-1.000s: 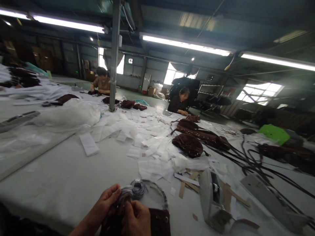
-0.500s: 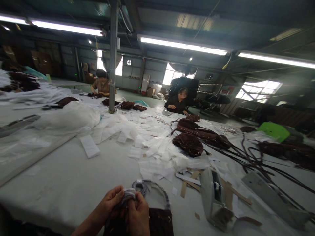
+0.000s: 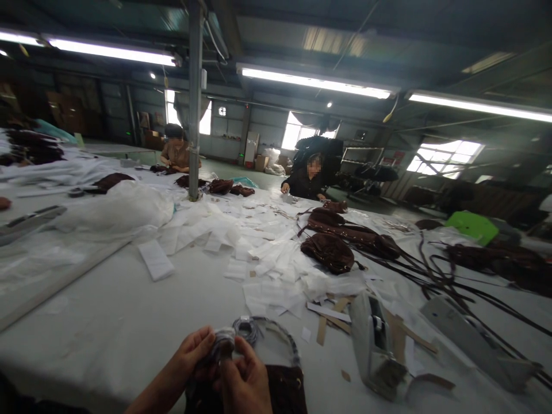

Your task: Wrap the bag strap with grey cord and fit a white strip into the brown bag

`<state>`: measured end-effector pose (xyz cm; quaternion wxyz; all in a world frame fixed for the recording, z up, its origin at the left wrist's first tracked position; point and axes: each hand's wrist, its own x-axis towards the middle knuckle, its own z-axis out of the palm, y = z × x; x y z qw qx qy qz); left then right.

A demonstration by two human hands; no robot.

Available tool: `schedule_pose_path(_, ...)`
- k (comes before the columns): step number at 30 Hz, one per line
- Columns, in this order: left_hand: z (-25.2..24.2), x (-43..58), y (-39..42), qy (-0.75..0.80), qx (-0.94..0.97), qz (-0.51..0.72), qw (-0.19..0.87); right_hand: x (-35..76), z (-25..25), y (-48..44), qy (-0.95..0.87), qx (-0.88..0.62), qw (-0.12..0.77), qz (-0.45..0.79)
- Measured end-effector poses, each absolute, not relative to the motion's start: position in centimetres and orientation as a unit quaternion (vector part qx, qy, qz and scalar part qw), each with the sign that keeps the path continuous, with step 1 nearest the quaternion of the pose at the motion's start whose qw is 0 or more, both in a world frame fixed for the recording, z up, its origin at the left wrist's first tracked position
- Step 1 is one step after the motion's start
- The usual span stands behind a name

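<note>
At the table's near edge lies a dark brown bag (image 3: pixel 288 391) with small metal eyelets. Its arched handle (image 3: pixel 288 338) is wrapped in pale, see-through film. My left hand (image 3: pixel 190 356) is closed, thumb and fingers pinching the side of a grey coiled bundle (image 3: pixel 223 338) that looks wrapped in film. Against that bundle's other side, my right hand (image 3: pixel 248 376) is closed too, its thumb pressed on the front. Just beyond the fingers is a second grey coil (image 3: pixel 245 329), beside the handle's base. The bag's lower part is hidden by my hands and the frame edge.
Two grey tape dispensers (image 3: pixel 373 345) and cardboard strips (image 3: pixel 322 332) are on the right. White sheets (image 3: pixel 276 267) cover the middle, with brown bags (image 3: pixel 330 253) and long straps beyond. A post (image 3: pixel 194 115) rises at the far edge; two people sit across.
My right hand has shifted slightly right and down, its thumb moving on the bundle. My left hand stays nearly in place. A co-worker's arm across the table has moved outward.
</note>
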<state>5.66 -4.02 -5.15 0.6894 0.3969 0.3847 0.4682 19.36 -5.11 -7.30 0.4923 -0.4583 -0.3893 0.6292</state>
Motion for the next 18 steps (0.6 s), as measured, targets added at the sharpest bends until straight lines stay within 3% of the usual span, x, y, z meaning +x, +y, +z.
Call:
schedule_pose_path(10, -5.4, 4.7, -4.4, 0.372, 0.528, 0.426, 0.633, 18.9, -8.1, -5.4, -0.375, -0.490, 0.561, 0.552)
schedule_pose_path(15, -5.1, 4.4, -5.1, 0.355, 0.569, 0.404, 0.622, 19.2, -7.5, -5.5, -0.363, -0.448, 0.490, 0.654)
schedule_pose_path(18, -5.0, 4.4, -5.4, 0.355, 0.574, 0.404, 0.617, 19.4, -7.4, -5.5, -0.420, -0.426, 0.470, 0.649)
